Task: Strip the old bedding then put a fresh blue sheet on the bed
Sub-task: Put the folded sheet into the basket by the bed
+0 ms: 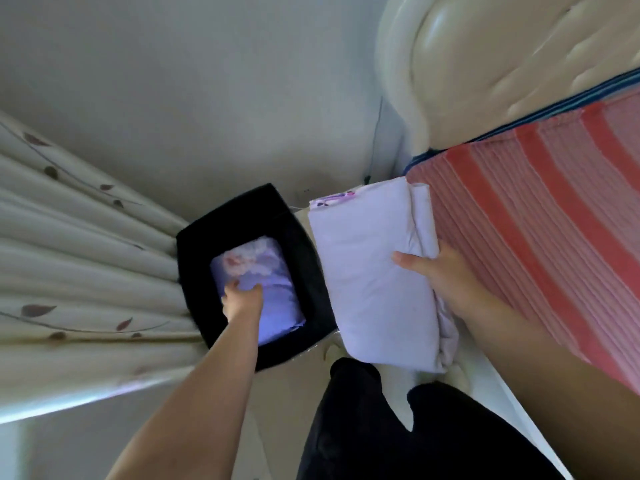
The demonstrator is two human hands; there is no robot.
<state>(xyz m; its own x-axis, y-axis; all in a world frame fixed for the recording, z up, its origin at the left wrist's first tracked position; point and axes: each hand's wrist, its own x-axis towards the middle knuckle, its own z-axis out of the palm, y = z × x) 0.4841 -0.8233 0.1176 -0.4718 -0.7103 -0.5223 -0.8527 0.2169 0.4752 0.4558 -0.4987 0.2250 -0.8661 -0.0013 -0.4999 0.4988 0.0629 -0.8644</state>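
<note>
While the person stands between the curtain and the bed, the scene reads so:

Left hand: the left hand (241, 299) reaches down into the black basket (194, 244), fingers curled into the purple-blue cloth (277, 306) that lies inside; it grips that cloth.

Right hand: the right hand (438, 271) clasps the folded sheet (367, 271), thumb lying flat on top, the other fingers hidden beneath the fold.

Folded sheet: pale lilac-blue, folded into a long thick pad; it is held above the floor, between the basket and the side of the bed, with its right edge just beside the mattress. Its long axis runs from the far end near the wall down toward the person's legs, slightly slanted to the right. A flowered edge shows at the far end; loose layers show along the right side.

Basket: on the floor by the curtain (69, 265), mouth upward, with the bunched cloth in it.

Bed: a mattress (540, 244) in red and pink stripes, bare on the part in view, with a cream padded headboard (502, 64) behind it.

Person: dark trousers (398, 434) at the lower edge.
</note>
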